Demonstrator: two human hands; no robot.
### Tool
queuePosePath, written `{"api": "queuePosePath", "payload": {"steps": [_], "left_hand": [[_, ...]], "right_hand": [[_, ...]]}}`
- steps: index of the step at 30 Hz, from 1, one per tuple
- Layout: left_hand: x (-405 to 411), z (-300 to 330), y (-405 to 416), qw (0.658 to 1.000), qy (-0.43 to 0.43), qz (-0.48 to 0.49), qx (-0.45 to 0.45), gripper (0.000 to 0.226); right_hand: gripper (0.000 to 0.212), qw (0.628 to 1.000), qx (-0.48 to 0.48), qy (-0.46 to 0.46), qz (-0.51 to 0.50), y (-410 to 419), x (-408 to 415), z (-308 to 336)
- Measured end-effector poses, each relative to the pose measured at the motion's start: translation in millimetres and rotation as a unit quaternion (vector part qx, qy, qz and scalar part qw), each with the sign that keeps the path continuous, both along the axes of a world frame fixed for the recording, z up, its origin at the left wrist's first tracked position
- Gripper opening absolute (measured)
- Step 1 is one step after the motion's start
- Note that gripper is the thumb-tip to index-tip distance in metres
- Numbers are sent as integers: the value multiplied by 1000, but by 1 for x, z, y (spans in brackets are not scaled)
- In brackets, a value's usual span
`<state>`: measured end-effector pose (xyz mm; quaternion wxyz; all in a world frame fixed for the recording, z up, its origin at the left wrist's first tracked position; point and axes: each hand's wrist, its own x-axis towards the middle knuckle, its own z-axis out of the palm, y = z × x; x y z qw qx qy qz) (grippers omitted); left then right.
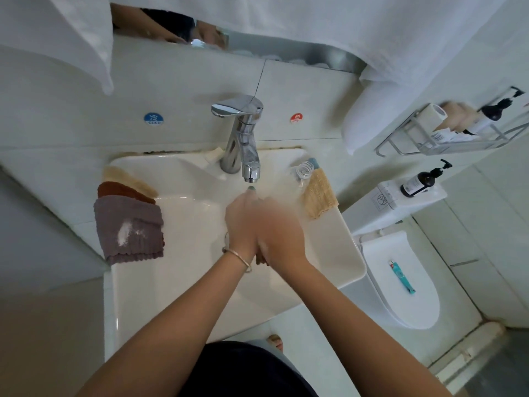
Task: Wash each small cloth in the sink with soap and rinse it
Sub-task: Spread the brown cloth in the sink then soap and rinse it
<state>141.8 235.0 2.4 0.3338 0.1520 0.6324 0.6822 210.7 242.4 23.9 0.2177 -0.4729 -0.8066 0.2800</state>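
Note:
My left hand [243, 224] and my right hand [282, 232] are pressed together over the white sink [350, 247], just below the spout of the chrome tap [243, 138]. The left fingers point straight at the spout. The right hand lies against the left and is motion-blurred, so I cannot tell whether anything is between them. A grey-purple cloth [128, 224] with a white soapy patch hangs over the left rim. Behind it lie a brown cloth [123, 190] and a beige cloth [126, 176]. A yellow cloth [319, 196] lies on the right rim.
A clear bottle [303, 171] lies beside the yellow cloth. To the right is a toilet [400, 305] with a teal tube [402, 277] on its lid and a dark pump bottle [420, 180] on its tank. A wire shelf [446, 144] and white towels [372, 30] hang on the wall.

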Motion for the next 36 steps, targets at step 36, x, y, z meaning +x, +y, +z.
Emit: {"api": "queuePosePath", "payload": {"steps": [36], "left_hand": [[21, 8, -17, 995, 68, 1, 77, 34]], "right_hand": [[35, 988, -4, 127, -86, -8, 6, 1]]}}
